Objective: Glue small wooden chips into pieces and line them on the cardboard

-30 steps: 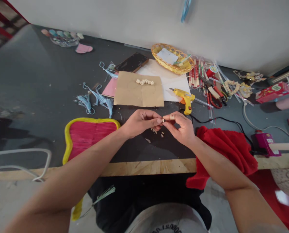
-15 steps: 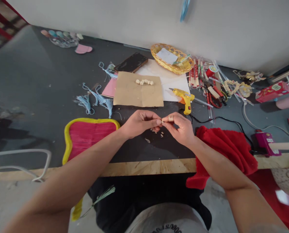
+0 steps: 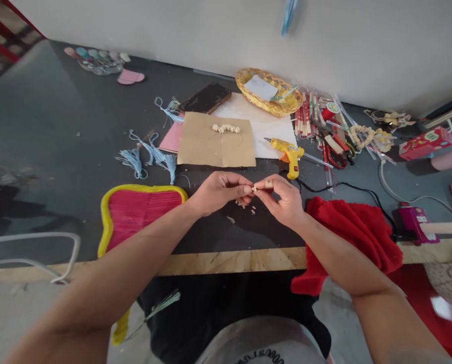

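Observation:
Between the fingertips of both my hands is a tiny cream-coloured piece [image 3: 254, 189], too small to make out fully. My left hand [image 3: 226, 192] pinches it from the left, thumb against fingers. From the right, my right hand [image 3: 281, 198] grips it with thumb and forefinger. Several small pale bits [image 3: 253, 210] lie on the dark table just below my fingers. Beyond the hands, a brown sheet of card [image 3: 211, 149] bears a curved row of cream pieces [image 3: 226, 129]. A yellow hot glue gun [image 3: 286, 151] rests just past my right hand.
A pink panel with yellow edging [image 3: 142, 215] lies by my left forearm, a red cloth [image 3: 351, 232] under my right. Blue tassels [image 3: 165, 159], a phone [image 3: 207, 97], a wicker basket [image 3: 294, 103] and a red thread spool [image 3: 329, 111] stand further back. A black cable [image 3: 347, 188] runs rightward.
The tiny piece between my fingertips has shifted very slightly. Both hands keep nearly the same place and pinch; the things on the table have not moved.

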`<state>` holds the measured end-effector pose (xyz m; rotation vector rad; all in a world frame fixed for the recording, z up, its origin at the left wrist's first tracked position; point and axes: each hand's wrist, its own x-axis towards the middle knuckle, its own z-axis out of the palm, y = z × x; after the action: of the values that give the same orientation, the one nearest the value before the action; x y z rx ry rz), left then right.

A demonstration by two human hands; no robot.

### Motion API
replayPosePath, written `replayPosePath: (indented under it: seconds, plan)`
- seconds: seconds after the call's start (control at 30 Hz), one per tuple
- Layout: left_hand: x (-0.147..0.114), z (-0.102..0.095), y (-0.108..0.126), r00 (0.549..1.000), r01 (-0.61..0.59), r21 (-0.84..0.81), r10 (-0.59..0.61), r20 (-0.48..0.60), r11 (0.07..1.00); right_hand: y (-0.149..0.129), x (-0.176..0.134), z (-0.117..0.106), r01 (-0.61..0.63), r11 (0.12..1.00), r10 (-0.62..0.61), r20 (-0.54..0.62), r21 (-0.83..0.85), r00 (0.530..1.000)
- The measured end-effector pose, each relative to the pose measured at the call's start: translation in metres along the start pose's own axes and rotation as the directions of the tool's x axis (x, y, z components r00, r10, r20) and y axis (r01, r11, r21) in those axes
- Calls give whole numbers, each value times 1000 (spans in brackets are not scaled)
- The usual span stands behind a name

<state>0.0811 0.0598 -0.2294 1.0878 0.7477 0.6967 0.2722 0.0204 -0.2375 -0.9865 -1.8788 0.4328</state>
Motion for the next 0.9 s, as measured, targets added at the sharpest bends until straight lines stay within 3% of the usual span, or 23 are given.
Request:
replayPosePath:
  seconds: [0.9]
  plan:
    - [0,-2,0,999,25,1,-25,38,1000,2,-1,1,-8,1000,8,2,26,1000]
